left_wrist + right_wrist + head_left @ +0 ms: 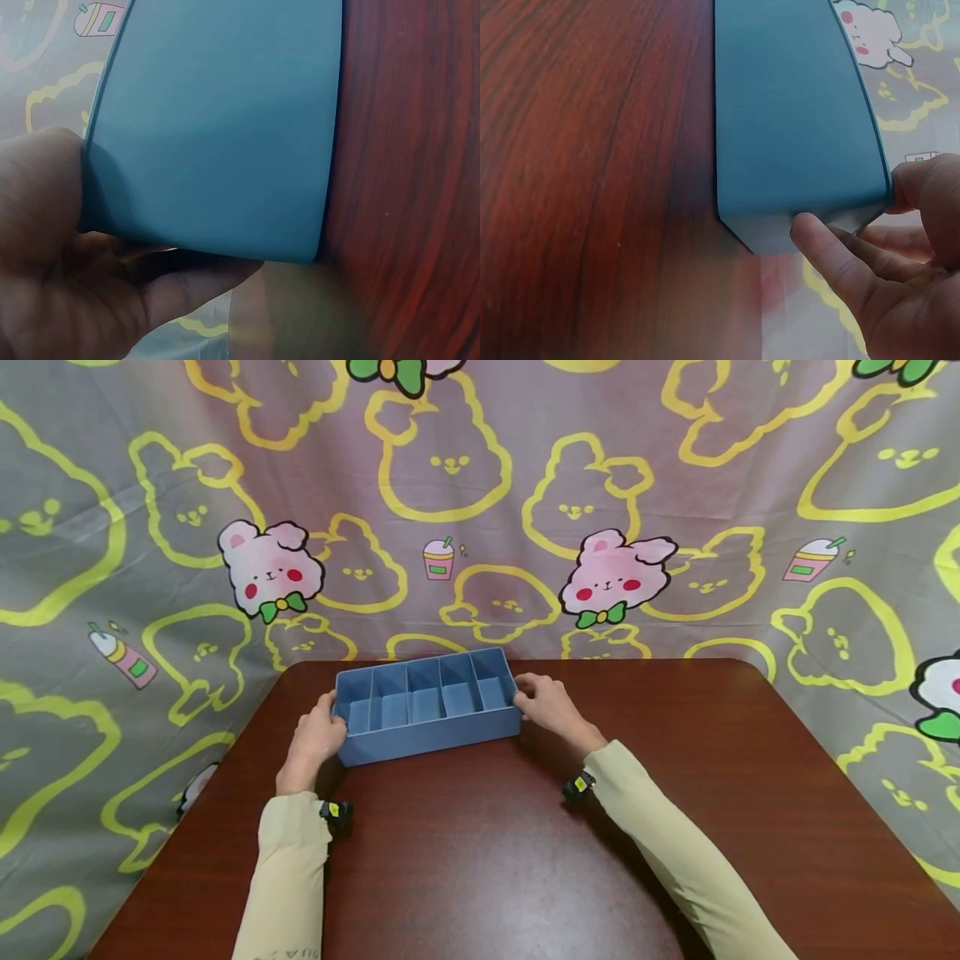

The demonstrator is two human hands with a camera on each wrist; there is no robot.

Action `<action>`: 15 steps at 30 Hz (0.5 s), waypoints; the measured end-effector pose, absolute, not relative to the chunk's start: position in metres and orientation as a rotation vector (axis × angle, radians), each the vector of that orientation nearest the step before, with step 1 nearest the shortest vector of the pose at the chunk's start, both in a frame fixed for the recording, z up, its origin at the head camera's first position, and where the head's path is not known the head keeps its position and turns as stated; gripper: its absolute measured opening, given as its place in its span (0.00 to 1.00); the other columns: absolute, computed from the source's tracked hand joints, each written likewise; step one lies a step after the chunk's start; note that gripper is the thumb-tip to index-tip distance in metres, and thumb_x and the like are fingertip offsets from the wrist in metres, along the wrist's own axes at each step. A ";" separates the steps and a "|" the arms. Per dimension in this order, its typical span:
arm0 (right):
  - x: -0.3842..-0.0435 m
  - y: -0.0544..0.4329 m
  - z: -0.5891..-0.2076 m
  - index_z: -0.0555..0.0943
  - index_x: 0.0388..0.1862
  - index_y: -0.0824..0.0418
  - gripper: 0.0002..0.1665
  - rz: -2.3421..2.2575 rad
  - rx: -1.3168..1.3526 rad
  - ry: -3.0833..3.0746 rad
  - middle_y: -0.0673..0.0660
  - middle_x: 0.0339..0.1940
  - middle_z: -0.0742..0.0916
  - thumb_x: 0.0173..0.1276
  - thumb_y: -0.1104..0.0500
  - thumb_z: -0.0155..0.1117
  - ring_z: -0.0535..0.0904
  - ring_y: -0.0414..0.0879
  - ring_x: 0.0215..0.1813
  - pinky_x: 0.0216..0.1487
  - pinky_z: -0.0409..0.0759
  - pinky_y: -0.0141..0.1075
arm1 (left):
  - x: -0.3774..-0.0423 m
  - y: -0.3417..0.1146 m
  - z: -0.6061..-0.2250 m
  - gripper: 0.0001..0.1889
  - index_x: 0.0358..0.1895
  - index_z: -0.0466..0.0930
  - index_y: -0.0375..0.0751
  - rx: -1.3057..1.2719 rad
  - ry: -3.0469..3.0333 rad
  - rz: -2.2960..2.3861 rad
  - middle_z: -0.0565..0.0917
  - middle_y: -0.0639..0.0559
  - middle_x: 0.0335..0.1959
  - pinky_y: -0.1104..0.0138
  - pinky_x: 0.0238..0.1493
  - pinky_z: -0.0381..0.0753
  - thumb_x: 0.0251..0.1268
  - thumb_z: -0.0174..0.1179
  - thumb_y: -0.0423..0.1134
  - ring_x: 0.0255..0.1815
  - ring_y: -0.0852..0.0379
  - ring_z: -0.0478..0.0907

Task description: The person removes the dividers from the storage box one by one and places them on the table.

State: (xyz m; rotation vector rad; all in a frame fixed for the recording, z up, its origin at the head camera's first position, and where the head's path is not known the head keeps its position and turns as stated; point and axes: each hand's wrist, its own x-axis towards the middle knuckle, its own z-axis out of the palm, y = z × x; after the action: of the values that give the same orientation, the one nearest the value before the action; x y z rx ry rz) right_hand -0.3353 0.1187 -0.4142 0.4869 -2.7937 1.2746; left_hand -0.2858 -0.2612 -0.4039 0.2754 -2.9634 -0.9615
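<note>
A blue divided organizer box [431, 735] sits toward the far side of the table, turned so its right end lies farther back. Thin dividers split it into several compartments, and no items show inside them. My left hand [315, 735] grips its left end, thumb over the rim; in the left wrist view the fingers [199, 289] go round the end wall. At the right end, my right hand [551, 703] pinches the rim with the thumb, while a fingertip [808, 229] presses the outside of the end wall in the right wrist view.
The dark reddish-brown wooden table [480, 860] extends on both sides of the box and in front of it. Behind its far edge hangs a patterned curtain [480, 543], which also runs along the left and right sides. Small dark devices [337, 815] sit at both wrists.
</note>
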 end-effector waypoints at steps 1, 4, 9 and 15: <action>-0.335 0.119 -0.414 0.76 0.63 0.65 0.25 1.276 0.485 -2.793 0.62 0.47 0.87 0.69 0.58 0.55 0.86 0.49 0.30 0.35 0.83 0.37 | -0.286 -0.261 -0.404 0.33 0.79 0.45 0.36 0.277 -2.963 -0.963 0.62 0.27 0.72 0.46 0.50 0.73 0.72 0.38 0.36 0.52 0.37 0.73; -0.336 0.119 -0.415 0.77 0.63 0.65 0.24 1.261 0.482 -2.796 0.61 0.47 0.87 0.70 0.58 0.55 0.85 0.46 0.29 0.36 0.84 0.37 | -0.285 -0.259 -0.404 0.33 0.79 0.44 0.35 0.281 -2.966 -0.976 0.61 0.28 0.73 0.43 0.57 0.72 0.72 0.38 0.36 0.53 0.36 0.73; -0.336 0.123 -0.415 0.77 0.63 0.65 0.23 1.247 0.455 -2.807 0.62 0.47 0.87 0.72 0.57 0.57 0.86 0.46 0.29 0.35 0.84 0.37 | -0.287 -0.255 -0.403 0.33 0.79 0.44 0.35 0.255 -2.976 -0.962 0.60 0.29 0.74 0.41 0.62 0.69 0.72 0.38 0.35 0.58 0.34 0.72; -0.338 0.128 -0.413 0.77 0.62 0.65 0.24 1.276 0.415 -2.811 0.65 0.48 0.87 0.70 0.57 0.59 0.88 0.52 0.31 0.33 0.84 0.36 | -0.288 -0.250 -0.403 0.33 0.79 0.44 0.35 0.221 -2.981 -0.953 0.62 0.29 0.73 0.43 0.57 0.72 0.72 0.37 0.35 0.54 0.34 0.74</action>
State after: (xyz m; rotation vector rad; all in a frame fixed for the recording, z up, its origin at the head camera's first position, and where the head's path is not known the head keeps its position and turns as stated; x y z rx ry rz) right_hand -0.3381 0.1277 -0.4134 0.4155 -2.8108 1.2757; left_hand -0.2880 -0.2502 -0.4028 0.2210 -2.9808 -0.9531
